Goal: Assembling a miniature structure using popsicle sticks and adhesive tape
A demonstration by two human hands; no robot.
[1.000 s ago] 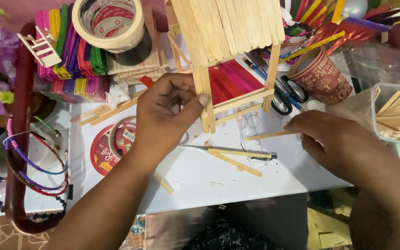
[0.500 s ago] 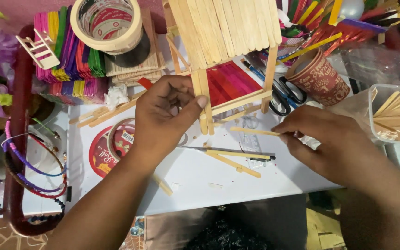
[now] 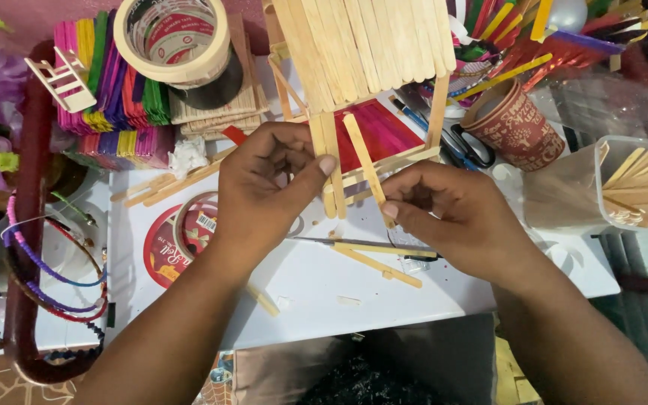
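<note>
Both hands work at a stick house standing on the desk. Left hand pinches the house's front post between thumb and fingers. Right hand grips a loose wooden stick, leaning it against the frame beside that post.

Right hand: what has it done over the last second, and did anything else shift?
The right hand picked a loose wooden stick off the white board and brought it up, slanted, beside the stick house's post. The left hand stayed pinching that post; the house did not move.
</note>
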